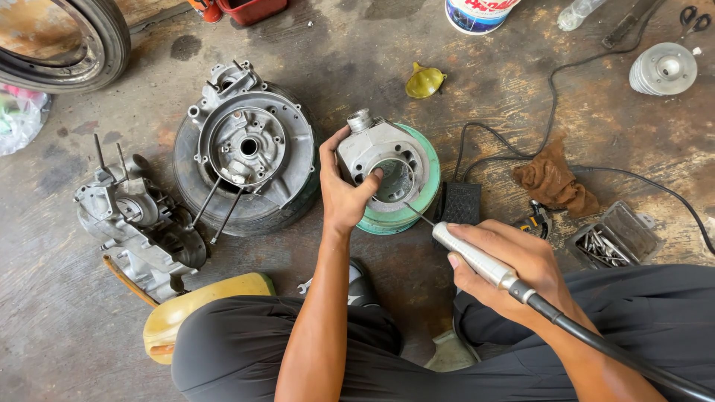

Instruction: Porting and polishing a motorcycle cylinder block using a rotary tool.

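Grey cast-metal engine cylinder (378, 160) sits on a green ring-shaped stand (417, 205) on the stained floor, gripped at its rim by the left hand (342, 190), while the right hand (514, 268) grasps a silver pen-shaped rotary grinder handpiece (471, 257) just beside it.

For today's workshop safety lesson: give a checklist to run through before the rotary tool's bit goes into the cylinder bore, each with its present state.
1. Left hand steadies the engine cylinder: ok.
2. Cylinder seated on the green ring: ok.
3. Right hand grips the rotary handpiece: ok.
4. Bit clear of the left fingers: ok.
5. Bit spinning: cannot tell.
6. Gloves worn: not ok.
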